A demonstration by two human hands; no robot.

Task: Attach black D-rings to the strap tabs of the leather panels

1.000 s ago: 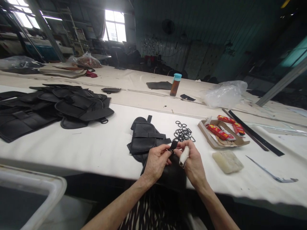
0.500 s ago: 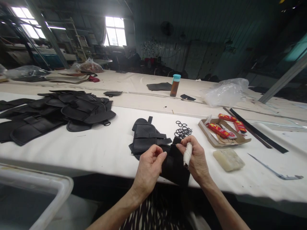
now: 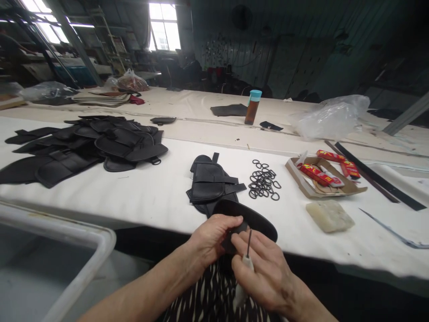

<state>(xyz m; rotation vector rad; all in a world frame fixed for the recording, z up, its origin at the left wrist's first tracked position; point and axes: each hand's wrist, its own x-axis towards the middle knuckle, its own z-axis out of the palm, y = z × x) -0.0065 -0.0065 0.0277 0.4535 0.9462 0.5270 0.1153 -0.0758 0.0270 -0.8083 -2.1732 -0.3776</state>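
My left hand (image 3: 212, 235) grips a black leather piece (image 3: 256, 219) at the table's front edge, thumb on top. My right hand (image 3: 264, 270) is closed around an awl (image 3: 248, 261) with a pale wrapped handle, its thin metal shaft pointing up. Its fingertips also touch the leather piece, beside my left fingers. Just beyond my hands lie stacked black leather pouches (image 3: 208, 185) with straps. To their right is a loose heap of black D-rings (image 3: 263, 181). Part of the held piece is hidden behind my hands.
Many black leather pieces (image 3: 114, 141) are piled at the left. A cardboard tray (image 3: 304, 188) with red packets, a yellowish block (image 3: 330, 216) and a thin metal tool (image 3: 389, 230) lie at the right. Farther back stands a bottle (image 3: 252, 112). A white bin (image 3: 107, 237) is at front left.
The leather piece has been raised and turned, and my left hand now grips it. In my right hand the awl has swung round so its shaft points up. The view has shifted slightly.
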